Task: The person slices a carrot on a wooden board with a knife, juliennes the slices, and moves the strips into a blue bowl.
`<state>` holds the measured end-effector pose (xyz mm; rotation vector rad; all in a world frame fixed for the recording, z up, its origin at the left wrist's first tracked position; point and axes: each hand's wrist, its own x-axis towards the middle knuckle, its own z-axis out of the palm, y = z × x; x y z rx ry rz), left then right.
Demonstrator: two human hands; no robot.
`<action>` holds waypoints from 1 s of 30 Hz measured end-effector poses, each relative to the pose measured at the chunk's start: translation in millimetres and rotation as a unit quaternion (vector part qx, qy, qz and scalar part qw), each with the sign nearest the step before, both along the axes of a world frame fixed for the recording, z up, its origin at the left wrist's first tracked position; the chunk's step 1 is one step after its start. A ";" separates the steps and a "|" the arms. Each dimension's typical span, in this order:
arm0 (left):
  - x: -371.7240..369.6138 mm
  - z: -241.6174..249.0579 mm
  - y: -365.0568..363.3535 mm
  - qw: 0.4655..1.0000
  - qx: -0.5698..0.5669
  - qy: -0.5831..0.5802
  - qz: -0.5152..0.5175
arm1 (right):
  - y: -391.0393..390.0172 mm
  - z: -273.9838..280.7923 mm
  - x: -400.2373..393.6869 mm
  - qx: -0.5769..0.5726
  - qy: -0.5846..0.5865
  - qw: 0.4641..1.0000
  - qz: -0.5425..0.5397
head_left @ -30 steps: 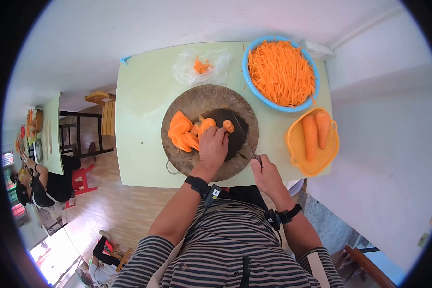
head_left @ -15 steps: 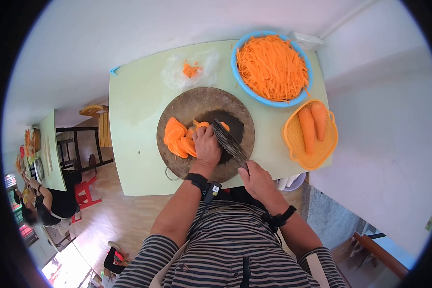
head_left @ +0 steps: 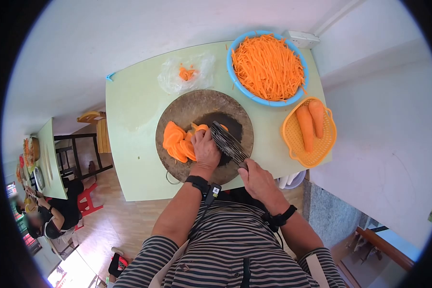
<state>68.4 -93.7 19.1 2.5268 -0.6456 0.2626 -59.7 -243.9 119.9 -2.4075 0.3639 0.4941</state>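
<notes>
A round wooden chopping board [head_left: 182, 108] lies on the pale green table. My right hand [head_left: 258, 180] is closed round the handle of a dark, patterned cleaver [head_left: 228, 144], whose blade stands over the board's middle. Close to the blade's left side, my left hand [head_left: 206, 150] presses with bent fingers on a piece of carrot [head_left: 202, 127], mostly hidden under the fingertips. Overlapping carrot slices [head_left: 176, 140] lie on the board just left of that hand. A little orange carrot shows beyond the blade, on its right side.
A blue basin [head_left: 231, 72] heaped with carrot shreds [head_left: 268, 67] stands at the back right. Before it, a yellow basket [head_left: 325, 144] holds two whole carrots [head_left: 306, 128]. Carrot scraps [head_left: 186, 73] lie on a plastic bag [head_left: 170, 77]. Far left, another person [head_left: 57, 216] sits at a second table.
The whole view has shifted slightly. My hands and the cleaver keep nearly the same place on the board. The slices beside my left hand look a little rearranged.
</notes>
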 end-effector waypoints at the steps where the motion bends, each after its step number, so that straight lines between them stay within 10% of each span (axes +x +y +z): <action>1: 0.1 0.1 0.1 1.000 -0.001 0.001 0.000 | 3.6 -0.5 -1.1 0.004 -0.018 1.000 -0.024; 30: -2.9 -6.7 0.3 0.999 -0.035 0.004 0.017 | 2.0 2.6 9.7 -0.001 -0.004 1.000 0.023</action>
